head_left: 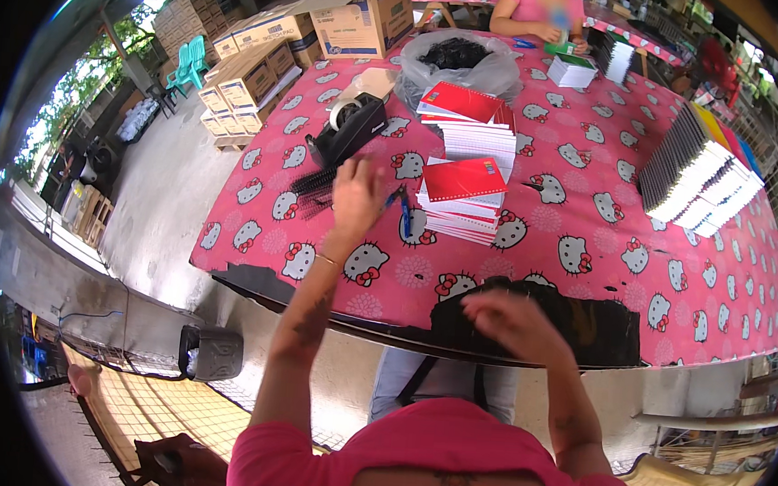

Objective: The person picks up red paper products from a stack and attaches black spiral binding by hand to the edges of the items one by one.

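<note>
My left hand (358, 201) is over the table between a bunch of black spiral binding coils (314, 183) and a pair of blue-handled pliers (405, 213). Its fingers look stretched out, with nothing visible in them. Nearer the front edge, my right hand (510, 323) hovers above a dark bare patch (580, 321); motion smears its fingers. Ahead of both hands is a stack of notepads with a red cover (464, 180) on top. Behind it stands another stack of pads under a red cover (462, 101). A black tape dispenser (353, 132) is just beyond my left hand.
A plastic bag (471, 70) with black contents sits farther back. Bound notebooks (700, 177) are piled at the right. Cardboard boxes (358, 25) stand at the far left. Across the table, a person in pink (538, 12) handles something green. A grey bin (215, 354) is below left.
</note>
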`<state>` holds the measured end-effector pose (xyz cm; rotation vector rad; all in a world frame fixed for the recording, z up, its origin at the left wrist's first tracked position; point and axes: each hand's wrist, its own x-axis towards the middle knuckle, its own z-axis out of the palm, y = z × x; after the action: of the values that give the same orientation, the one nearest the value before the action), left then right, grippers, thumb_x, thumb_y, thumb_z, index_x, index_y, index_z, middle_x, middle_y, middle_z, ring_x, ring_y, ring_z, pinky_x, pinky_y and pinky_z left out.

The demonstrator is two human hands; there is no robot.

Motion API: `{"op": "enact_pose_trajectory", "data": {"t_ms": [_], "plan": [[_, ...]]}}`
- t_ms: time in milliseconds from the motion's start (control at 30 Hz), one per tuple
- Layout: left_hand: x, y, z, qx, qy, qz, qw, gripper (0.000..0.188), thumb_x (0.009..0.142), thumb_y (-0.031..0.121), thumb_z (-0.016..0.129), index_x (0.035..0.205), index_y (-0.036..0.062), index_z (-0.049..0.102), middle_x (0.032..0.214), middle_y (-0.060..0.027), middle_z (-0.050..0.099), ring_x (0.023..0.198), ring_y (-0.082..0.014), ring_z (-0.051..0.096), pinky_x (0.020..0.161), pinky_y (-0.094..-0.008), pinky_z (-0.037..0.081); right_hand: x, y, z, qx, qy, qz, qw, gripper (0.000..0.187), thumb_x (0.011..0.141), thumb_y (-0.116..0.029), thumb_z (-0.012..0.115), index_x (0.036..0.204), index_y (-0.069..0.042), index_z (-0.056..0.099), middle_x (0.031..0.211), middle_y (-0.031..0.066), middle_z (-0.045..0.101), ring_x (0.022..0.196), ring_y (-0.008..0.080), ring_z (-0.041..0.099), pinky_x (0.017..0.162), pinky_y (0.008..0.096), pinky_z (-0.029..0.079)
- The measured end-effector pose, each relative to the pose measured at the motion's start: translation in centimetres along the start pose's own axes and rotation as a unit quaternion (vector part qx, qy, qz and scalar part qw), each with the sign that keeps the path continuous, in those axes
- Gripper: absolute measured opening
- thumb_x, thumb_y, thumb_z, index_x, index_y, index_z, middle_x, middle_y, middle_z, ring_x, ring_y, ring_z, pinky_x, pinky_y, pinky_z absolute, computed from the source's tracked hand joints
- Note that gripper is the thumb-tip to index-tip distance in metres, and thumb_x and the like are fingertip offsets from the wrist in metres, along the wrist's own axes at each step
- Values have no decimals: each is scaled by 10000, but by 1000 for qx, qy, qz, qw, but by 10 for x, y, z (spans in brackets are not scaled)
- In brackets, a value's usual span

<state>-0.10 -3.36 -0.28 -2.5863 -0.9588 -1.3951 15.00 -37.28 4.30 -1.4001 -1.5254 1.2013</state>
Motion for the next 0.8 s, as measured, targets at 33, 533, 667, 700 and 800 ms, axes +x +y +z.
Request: {"op": "enact_pose_trajectory", "data": {"t_ms": [33, 533, 667, 700, 800], "plan": [[3, 24, -3, -77, -29, -1, 997, 308, 906, 156, 637, 1191, 43, 617, 1053, -179, 614, 955, -372, 602, 800, -457, 495, 2, 10, -15, -18, -14, 44, 999, 392, 1017, -301, 535, 1308, -40, 568, 1174, 96, 657, 1002, 159, 650, 858, 315, 534], [-338, 45, -202, -350, -812, -225, 409, 420, 851, 300, 685, 1139, -6, 667, 967, -149, 715, 822, -215, 704, 706, -347, 588, -167, 119, 63, 9, -254, 371, 893, 385, 973, -286, 550, 1280, -62, 611, 1272, 133, 648, 1134, 226, 611, 970, 399, 466], [-345, 52, -209, -357, -814, -253, 382, 469, 860, 333, 683, 1193, 6, 640, 1054, -170, 697, 915, -252, 689, 766, -380, 571, -161, 128, 63, -1, -275, 372, 887, 381, 974, -290, 551, 1275, -66, 617, 1263, 129, 654, 1134, 223, 614, 971, 397, 467], [-356, 50, -206, -357, -816, -238, 388, 477, 861, 339, 682, 1203, 10, 634, 1070, -173, 692, 934, -260, 684, 778, -387, 566, -161, 128, 63, -3, -278, 373, 885, 380, 974, -291, 551, 1273, -67, 618, 1260, 128, 656, 1134, 223, 614, 971, 397, 467], [-389, 44, -196, -340, -818, -198, 421, 501, 863, 356, 680, 1233, 24, 618, 1120, -182, 676, 988, -282, 668, 814, -409, 551, -163, 129, 61, -11, -284, 371, 884, 377, 974, -293, 552, 1269, -70, 622, 1253, 125, 661, 1133, 220, 617, 971, 396, 468]]}}
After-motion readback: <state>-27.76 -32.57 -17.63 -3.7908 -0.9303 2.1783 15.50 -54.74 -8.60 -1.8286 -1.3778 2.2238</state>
